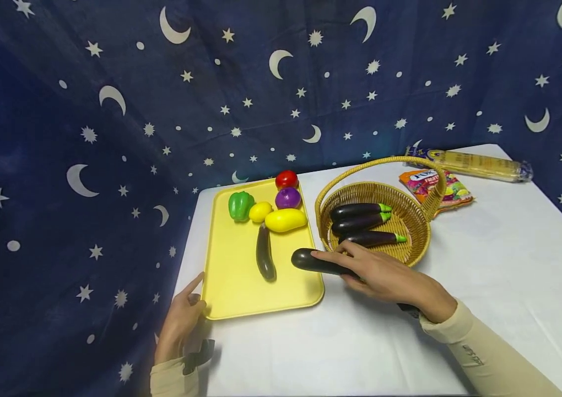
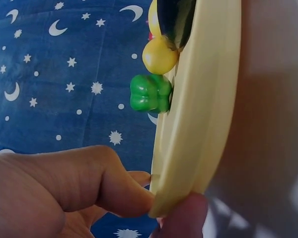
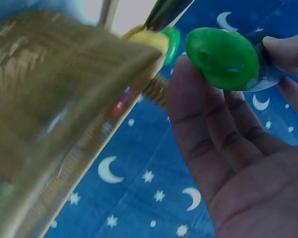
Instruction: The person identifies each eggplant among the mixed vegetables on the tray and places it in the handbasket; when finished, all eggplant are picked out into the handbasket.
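Observation:
My right hand (image 1: 385, 275) grips a dark eggplant (image 1: 308, 260) over the right edge of the yellow tray (image 1: 231, 264), between tray and basket. In the right wrist view its green stem cap (image 3: 223, 58) points toward the camera between thumb and fingers. My left hand (image 1: 182, 317) pinches the tray's near left corner between thumb and finger, as the left wrist view shows. On the tray lie another eggplant (image 1: 265, 253), a green bell pepper (image 1: 241, 206), a lemon (image 1: 260, 212), a yellow mango-like fruit (image 1: 286, 220), a purple onion (image 1: 288, 198) and a tomato (image 1: 286, 180).
Right of the tray stands a wicker basket (image 1: 425, 242) with a tall arched handle; three eggplants (image 1: 360, 210) lie inside. Behind it are an orange candy bag (image 1: 452, 193) and a long pack of spaghetti (image 1: 479, 165). A starry blue cloth (image 1: 241, 66) hangs behind the white table.

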The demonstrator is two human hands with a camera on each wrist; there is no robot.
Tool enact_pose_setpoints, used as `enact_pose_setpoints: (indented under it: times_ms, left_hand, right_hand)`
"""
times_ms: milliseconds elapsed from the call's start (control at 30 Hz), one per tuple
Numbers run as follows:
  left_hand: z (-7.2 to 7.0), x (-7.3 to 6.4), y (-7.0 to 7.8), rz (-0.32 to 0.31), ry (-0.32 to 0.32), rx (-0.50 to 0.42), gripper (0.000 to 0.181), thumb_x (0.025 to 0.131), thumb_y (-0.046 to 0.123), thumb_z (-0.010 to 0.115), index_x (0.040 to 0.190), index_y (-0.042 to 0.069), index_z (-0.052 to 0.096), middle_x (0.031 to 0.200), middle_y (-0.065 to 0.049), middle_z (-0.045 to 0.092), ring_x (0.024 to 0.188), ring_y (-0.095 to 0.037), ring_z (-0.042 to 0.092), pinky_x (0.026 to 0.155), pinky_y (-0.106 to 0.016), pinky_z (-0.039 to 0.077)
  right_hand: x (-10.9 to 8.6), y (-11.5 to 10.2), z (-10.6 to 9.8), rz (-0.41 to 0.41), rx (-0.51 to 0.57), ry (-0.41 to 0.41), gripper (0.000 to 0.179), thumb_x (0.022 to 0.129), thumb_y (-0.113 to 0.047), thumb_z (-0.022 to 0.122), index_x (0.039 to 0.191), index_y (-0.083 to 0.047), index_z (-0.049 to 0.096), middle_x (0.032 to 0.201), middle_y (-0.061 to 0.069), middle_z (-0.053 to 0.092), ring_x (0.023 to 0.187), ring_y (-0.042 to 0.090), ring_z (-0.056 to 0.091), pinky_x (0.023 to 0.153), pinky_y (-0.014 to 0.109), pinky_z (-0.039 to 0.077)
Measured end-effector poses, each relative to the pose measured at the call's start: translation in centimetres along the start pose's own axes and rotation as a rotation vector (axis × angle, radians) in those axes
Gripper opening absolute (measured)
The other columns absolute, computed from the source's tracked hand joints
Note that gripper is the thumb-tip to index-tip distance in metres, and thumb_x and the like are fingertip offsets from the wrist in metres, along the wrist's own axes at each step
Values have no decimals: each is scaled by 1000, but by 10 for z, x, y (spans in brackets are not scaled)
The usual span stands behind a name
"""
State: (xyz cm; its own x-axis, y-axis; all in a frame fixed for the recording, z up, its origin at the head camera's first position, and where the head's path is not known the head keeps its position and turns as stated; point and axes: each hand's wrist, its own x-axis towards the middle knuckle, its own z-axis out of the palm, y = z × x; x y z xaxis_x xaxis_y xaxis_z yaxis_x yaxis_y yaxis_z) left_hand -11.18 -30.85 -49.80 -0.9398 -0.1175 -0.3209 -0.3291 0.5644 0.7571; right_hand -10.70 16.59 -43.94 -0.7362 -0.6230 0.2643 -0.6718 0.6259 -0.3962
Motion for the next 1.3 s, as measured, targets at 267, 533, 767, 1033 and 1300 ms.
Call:
enact_pose_setpoints:
  times_ms: [267, 533, 767, 1033, 1300]
  left_hand:
    - [-1, -2, -1, -1, 4, -17, 83, 90, -6, 54, 167, 22, 39, 113, -21, 63, 72, -16, 53, 58, -24, 44]
    - [0, -1, 2, 2, 7, -41, 83, 89, -7, 53, 166, 21, 39, 116, -22, 63, 71, -15, 54, 58, -24, 44]
    - [1, -4, 1, -27, 16, -20, 83, 90, -5, 54, 167, 23, 38, 124, -27, 65, 80, -20, 58, 61, -26, 44]
    - [2, -2, 2, -16, 2, -44, 83, 90, -6, 54, 167, 22, 38, 119, -25, 65, 73, -18, 55, 58, -25, 43]
    - [1, -2, 2, -10, 13, -26, 83, 89, -7, 54, 166, 20, 39, 119, -26, 64, 79, -20, 57, 59, -26, 45]
  right_hand:
    - [-15, 31, -30, -47, -157, 8, 85, 91, -10, 80, 162, -39, 44, 108, -10, 53, 73, 0, 41, 62, 17, 38]
    - [-26, 68, -61, -51, -274, -62, 77, 87, -3, 78, 152, -38, 57, 96, -11, 52, 79, 3, 40, 62, 18, 34]
    - [-20, 84, -57, -128, -297, -211, 71, 87, 1, 76, 146, -36, 63, 110, -4, 62, 90, 10, 54, 65, 24, 43]
    - [-15, 83, -51, -106, -327, -287, 62, 85, -10, 84, 138, -37, 69, 115, -2, 64, 96, 15, 61, 70, 34, 54]
    - [-8, 86, -54, -19, -350, -361, 67, 83, -2, 83, 138, -36, 68, 119, 4, 67, 98, 20, 64, 66, 36, 54]
